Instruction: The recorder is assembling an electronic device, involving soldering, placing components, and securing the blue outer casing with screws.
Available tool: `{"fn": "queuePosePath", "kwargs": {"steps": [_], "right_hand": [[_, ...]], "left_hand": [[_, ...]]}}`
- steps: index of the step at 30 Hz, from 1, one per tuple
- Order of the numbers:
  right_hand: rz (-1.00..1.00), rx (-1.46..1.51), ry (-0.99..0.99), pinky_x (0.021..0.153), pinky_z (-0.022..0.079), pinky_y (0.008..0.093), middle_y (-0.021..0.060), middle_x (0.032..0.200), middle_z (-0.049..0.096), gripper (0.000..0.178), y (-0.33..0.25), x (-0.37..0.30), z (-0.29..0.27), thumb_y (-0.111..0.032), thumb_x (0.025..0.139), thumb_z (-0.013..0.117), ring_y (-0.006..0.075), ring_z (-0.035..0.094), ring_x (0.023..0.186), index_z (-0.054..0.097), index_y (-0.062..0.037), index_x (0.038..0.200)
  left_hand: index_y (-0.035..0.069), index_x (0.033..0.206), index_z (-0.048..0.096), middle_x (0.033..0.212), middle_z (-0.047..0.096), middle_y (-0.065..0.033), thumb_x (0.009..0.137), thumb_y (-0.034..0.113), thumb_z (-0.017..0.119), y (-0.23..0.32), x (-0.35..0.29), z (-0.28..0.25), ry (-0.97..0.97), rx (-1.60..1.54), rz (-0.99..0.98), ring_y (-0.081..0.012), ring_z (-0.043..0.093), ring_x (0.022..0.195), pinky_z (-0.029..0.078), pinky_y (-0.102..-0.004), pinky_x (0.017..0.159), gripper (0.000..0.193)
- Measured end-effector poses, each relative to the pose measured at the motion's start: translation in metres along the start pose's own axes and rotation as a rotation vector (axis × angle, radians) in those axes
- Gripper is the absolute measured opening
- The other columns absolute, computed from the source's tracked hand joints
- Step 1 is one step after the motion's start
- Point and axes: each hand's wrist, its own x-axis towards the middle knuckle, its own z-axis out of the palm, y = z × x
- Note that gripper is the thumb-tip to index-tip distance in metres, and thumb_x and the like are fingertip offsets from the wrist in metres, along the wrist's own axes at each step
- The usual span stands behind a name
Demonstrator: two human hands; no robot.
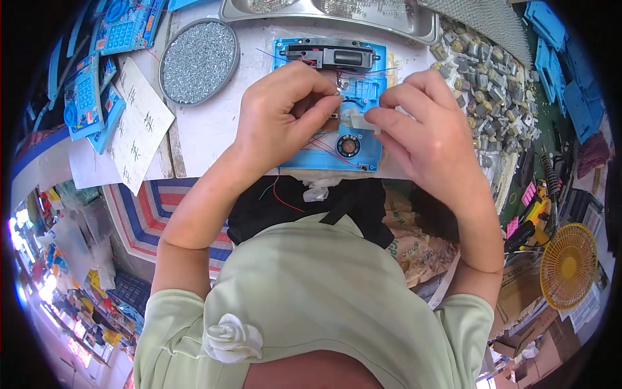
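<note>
A blue plastic housing [372, 155] lies on the table in front of me, with a black mechanism [343, 58] along its far side. A small round speaker [348, 146] and thin red wires show at its near end. My left hand [285, 107] is closed in a pinch over the housing's left middle; what its fingertips hold, if anything, is too small to make out. From the right, my right hand [431, 123] pinches a whitish translucent plastic piece [363, 120] at the housing's middle. Parts of the housing are hidden under both hands.
A round dish of small screws [199, 61] stands at the far left beside a handwritten sheet [139, 123] and blue keypad casings [84, 97]. A metal tray [330, 14] is at the back. Many small motors [489, 97] are heaped on the right, near a yellow basket [569, 266].
</note>
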Motion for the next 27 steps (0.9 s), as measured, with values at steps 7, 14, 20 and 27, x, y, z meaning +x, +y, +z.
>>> {"fn": "queuePosePath", "kwargs": {"steps": [7, 14, 20, 27], "right_hand": [[0.195, 0.398, 0.108, 0.078, 0.05, 0.0357, 0.0062, 0.095, 0.069, 0.027, 0.031, -0.026, 0.029, -0.01, 0.071, 0.083, 0.0262, 0.06, 0.094, 0.076, -0.0064, 0.096], [0.176, 0.155, 0.034, 0.08, 0.05, 0.0373, 0.0045, 0.092, 0.067, 0.022, 0.007, -0.013, 0.025, -0.008, 0.069, 0.081, 0.0269, 0.059, 0.094, 0.075, -0.0078, 0.09], [0.11, 0.003, -0.083, 0.077, 0.05, 0.0378, 0.0062, 0.09, 0.066, 0.025, -0.002, -0.003, 0.017, -0.002, 0.064, 0.082, 0.0279, 0.057, 0.088, 0.073, -0.0052, 0.088], [0.02, 0.016, -0.079, 0.08, 0.051, 0.0404, 0.0059, 0.096, 0.067, 0.027, 0.011, -0.01, 0.02, -0.009, 0.068, 0.083, 0.0297, 0.058, 0.095, 0.076, -0.0102, 0.094]], "left_hand": [[-0.002, 0.09, 0.069, 0.088, 0.067, -0.0082, 0.087, -0.005, 0.072, -0.001, -0.004, 0.001, -0.039, -0.032, -0.093, -0.0125, 0.068, 0.073, 0.054, -0.0237, 0.059, 0.006], [-0.002, 0.088, 0.068, 0.086, 0.067, -0.0075, 0.087, -0.005, 0.072, -0.001, -0.003, 0.0, -0.046, 0.016, -0.033, -0.0109, 0.067, 0.068, 0.051, -0.0227, 0.056, 0.006], [-0.001, 0.087, 0.068, 0.083, 0.066, -0.0061, 0.086, -0.003, 0.074, -0.002, -0.003, 0.0, -0.027, 0.039, -0.014, -0.0098, 0.063, 0.064, 0.047, -0.0224, 0.054, 0.007], [0.003, 0.086, 0.069, 0.073, 0.061, -0.0046, 0.083, 0.004, 0.077, 0.002, -0.001, 0.005, 0.012, 0.029, -0.068, -0.0137, 0.057, 0.057, 0.044, -0.0277, 0.052, 0.009]]}}
